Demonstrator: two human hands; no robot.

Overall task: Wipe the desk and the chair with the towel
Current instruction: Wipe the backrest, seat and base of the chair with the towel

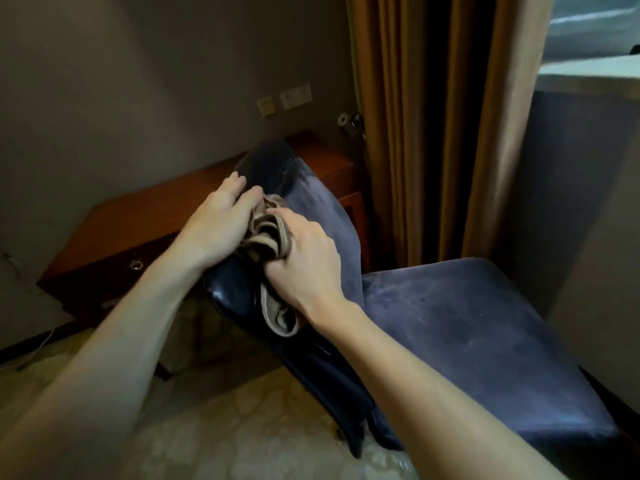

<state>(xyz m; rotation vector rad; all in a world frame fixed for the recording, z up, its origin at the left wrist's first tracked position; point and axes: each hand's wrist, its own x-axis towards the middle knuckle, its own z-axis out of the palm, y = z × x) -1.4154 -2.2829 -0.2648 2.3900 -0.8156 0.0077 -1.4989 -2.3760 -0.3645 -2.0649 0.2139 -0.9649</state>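
Beige towel [268,237], crumpled in thick folds, bunched on the top edge of the backrest [329,220] of a blue velvet chair [485,341], one end hanging down its dark rear; right hand [304,261] clamps curled fingers round it, likely to rub that edge; left hand [221,223] lies alongside, fingers fairly straight, seemingly steadying; wooden desk [138,230] stands behind.

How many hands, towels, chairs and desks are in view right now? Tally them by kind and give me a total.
Hands: 2, the left hand and the right hand
Towel: 1
Chair: 1
Desk: 1
Total: 5
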